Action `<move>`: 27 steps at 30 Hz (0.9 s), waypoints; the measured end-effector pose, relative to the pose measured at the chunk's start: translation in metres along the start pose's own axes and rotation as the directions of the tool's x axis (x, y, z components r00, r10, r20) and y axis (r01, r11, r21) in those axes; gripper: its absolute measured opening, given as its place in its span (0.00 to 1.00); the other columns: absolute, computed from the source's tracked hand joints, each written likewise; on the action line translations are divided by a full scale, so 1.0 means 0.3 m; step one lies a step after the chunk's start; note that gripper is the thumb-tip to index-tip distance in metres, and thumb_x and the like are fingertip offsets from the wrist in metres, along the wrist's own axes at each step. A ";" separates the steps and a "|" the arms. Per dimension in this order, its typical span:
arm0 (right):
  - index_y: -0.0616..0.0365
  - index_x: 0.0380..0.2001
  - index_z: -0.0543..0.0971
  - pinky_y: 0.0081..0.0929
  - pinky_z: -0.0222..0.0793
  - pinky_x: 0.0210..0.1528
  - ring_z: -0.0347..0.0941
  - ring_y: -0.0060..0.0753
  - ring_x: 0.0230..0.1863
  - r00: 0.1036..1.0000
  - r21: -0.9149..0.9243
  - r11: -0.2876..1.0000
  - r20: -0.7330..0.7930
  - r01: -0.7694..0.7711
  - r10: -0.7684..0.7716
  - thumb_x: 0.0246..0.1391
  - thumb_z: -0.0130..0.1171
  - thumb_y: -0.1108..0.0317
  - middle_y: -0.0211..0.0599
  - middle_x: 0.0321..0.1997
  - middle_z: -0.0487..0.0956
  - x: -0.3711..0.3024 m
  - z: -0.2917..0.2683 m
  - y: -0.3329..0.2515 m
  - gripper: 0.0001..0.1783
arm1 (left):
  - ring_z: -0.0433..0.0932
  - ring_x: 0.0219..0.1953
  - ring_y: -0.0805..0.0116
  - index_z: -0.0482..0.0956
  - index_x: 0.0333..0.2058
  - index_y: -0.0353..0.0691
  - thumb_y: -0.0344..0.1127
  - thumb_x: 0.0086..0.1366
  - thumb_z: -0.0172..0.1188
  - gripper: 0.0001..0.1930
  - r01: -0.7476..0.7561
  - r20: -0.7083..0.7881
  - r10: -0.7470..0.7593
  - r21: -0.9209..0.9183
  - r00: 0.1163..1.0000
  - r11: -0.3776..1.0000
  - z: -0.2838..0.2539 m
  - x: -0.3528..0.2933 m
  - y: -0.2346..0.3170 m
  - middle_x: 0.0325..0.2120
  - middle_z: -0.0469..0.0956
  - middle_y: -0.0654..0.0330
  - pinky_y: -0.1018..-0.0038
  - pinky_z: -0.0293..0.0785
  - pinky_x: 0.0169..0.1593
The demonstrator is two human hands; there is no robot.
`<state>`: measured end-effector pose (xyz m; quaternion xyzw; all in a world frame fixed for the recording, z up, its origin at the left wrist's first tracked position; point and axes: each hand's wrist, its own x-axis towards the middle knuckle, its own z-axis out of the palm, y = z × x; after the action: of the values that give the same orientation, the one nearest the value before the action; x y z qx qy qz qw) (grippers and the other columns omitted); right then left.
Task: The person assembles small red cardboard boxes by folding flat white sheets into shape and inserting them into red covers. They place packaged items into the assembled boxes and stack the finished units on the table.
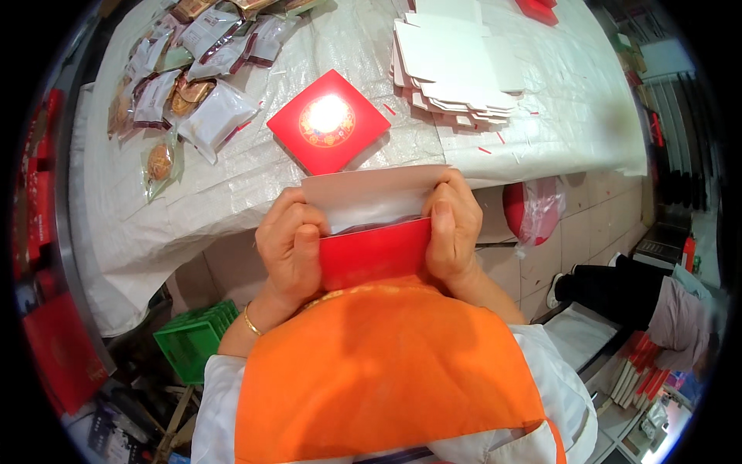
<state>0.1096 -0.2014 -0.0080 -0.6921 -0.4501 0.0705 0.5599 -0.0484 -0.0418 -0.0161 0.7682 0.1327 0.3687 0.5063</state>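
Close to my orange apron, a red gift box [374, 254] is held up between both hands. Its white-lined flap [371, 193] stands raised, and a dark strip of the contents shows in the slot beneath. My left hand [290, 243] grips the left end, thumb on the red face and fingers curled at the flap. At the right end, my right hand [454, 224] closes round it in the same way. Just beyond lies a red box [297, 127], set cornerwise, with a shiny round gold emblem on top.
Plastic-wrapped pastries [220, 116] are heaped at the far left of the sheeted table [255, 201]. Flat white cartons [456, 62] are stacked at the far right. A green crate [193, 340] stands below left, a covered red stool [533, 209] below right. Another person [641, 301] is at the right.
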 end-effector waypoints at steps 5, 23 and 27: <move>0.64 0.39 0.73 0.30 0.68 0.43 0.72 0.35 0.41 0.983 0.090 0.988 -0.121 -0.126 0.136 0.63 0.43 0.73 0.47 0.40 0.75 -0.025 0.031 -0.022 0.09 | 0.71 0.32 0.71 0.74 0.34 0.35 0.43 0.72 0.54 0.15 0.107 -0.097 -0.119 -0.123 0.988 0.987 0.021 -0.015 0.005 0.31 0.74 0.57 0.76 0.68 0.36; 0.66 0.40 0.78 0.29 0.72 0.45 0.78 0.39 0.41 0.998 0.144 0.990 -0.056 0.007 0.001 0.60 0.50 0.74 0.45 0.40 0.80 0.010 -0.006 -0.018 0.10 | 0.82 0.39 0.56 0.80 0.43 0.31 0.35 0.69 0.54 0.12 -0.032 0.123 0.022 0.078 0.992 0.996 -0.050 0.067 0.088 0.37 0.82 0.48 0.69 0.76 0.44; 0.66 0.41 0.78 0.29 0.71 0.48 0.77 0.38 0.44 0.993 0.206 0.975 -0.071 -0.081 0.097 0.57 0.49 0.77 0.46 0.42 0.80 -0.001 0.002 -0.023 0.11 | 0.81 0.42 0.60 0.80 0.43 0.31 0.31 0.69 0.51 0.12 0.022 0.211 -0.054 0.149 0.976 0.989 -0.058 0.090 0.113 0.40 0.82 0.50 0.71 0.74 0.47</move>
<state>0.1053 -0.2015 -0.0026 -0.6530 -0.3862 0.1131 0.6416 -0.0476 -0.0299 0.0291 0.8357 0.1184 0.2632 0.4672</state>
